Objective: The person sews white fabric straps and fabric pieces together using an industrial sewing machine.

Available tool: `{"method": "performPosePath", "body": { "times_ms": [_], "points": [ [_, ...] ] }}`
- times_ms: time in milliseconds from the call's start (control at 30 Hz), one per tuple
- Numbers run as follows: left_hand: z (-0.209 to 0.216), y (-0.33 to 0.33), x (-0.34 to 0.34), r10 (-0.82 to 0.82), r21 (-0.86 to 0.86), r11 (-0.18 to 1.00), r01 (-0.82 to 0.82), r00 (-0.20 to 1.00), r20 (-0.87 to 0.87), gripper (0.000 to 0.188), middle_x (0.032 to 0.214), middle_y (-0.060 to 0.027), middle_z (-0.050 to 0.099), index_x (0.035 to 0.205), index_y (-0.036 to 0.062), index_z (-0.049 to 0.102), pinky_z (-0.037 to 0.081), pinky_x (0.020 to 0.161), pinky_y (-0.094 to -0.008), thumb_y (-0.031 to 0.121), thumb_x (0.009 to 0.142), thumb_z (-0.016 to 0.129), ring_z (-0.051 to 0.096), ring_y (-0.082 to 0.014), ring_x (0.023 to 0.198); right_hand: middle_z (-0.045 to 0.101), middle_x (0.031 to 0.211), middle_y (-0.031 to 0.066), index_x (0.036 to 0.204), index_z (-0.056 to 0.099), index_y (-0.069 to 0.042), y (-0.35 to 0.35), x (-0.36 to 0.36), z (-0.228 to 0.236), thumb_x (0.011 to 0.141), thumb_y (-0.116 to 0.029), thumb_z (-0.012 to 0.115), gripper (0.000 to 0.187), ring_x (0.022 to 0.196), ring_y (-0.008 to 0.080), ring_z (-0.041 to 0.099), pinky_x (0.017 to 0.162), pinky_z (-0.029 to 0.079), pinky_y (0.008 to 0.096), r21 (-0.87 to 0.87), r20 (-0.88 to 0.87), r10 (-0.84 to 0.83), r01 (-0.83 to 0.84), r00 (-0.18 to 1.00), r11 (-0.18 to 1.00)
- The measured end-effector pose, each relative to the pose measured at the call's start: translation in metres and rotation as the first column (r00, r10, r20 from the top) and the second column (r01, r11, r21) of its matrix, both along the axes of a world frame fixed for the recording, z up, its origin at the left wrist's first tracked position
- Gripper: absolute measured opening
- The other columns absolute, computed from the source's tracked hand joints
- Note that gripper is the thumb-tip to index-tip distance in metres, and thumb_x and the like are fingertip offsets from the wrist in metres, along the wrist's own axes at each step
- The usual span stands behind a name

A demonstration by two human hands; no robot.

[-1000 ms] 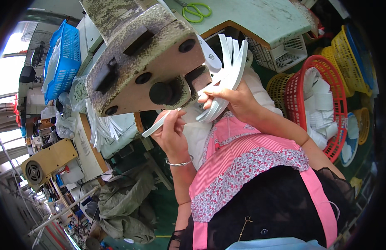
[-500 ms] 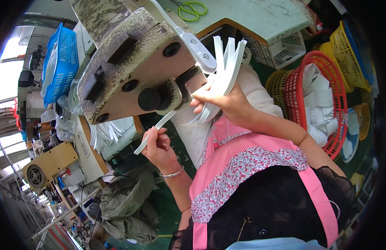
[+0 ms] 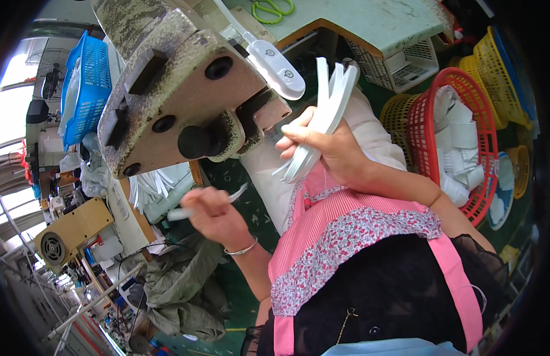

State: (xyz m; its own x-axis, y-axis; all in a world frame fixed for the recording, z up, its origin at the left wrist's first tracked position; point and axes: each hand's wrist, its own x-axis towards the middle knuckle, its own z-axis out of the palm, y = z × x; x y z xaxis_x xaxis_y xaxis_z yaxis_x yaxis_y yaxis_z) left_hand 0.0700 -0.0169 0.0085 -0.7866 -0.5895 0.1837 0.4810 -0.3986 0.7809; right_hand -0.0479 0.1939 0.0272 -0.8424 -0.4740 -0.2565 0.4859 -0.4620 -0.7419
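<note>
A single white strip is pinched in the closed, blurred fingers of my left hand, below and left of the machine. Its far end pokes out past the fingertips. My right hand is closed round a bundle of white strips, which fan out at the top and stick out a little below the fist. Above both hands looms the worn, speckled head of a machine, with a dark round knob on its underside. A gap separates the machine from the left hand's strip.
More white strips lie on a table edge at the left. A red basket of white pieces stands on the right, beside yellow baskets. Green scissors rest on the pale green tabletop. A blue basket is at the far left.
My left hand has moved left and slightly down, drawing its strip away from under the machine head. My right hand still grips the bundle, shifted slightly right.
</note>
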Motion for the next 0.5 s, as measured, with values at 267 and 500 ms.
{"method": "performPosePath", "body": {
  "times_ms": [267, 500],
  "points": [
    [0.014, 0.056, -0.033, 0.07, -0.626, 0.743, 0.237, 0.902, 0.425, 0.013, 0.069, 0.0058, 0.046, 0.099, -0.003, 0.074, 0.026, 0.055, -0.0215, 0.003, 0.087, 0.074, 0.037, -0.0031, 0.062, 0.07, 0.098, 0.0125, 0.104, 0.062, 0.001, 0.019, -0.008, -0.006, 0.089, -0.009, 0.073, 0.022, 0.091, 0.0177, 0.07, 0.08, 0.056, 0.0289, -0.08, -0.007, 0.081, -0.081, 0.997, 0.994],
    [0.021, 0.085, -0.05, 0.0, -0.375, 0.895, 0.24, 0.843, 0.538, 0.017, 0.067, 0.0047, 0.053, 0.096, -0.0036, 0.071, 0.024, 0.049, -0.0203, 0.013, 0.093, 0.071, 0.038, -0.0018, 0.052, 0.069, 0.097, 0.0107, 0.11, 0.065, 0.001, 0.042, -0.026, -0.01, 0.084, -0.007, 0.076, 0.029, 0.09, 0.0163, 0.069, 0.081, 0.053, 0.0264, -0.105, -0.143, 0.095, -0.111, 0.985, 0.988]
  ]
}}
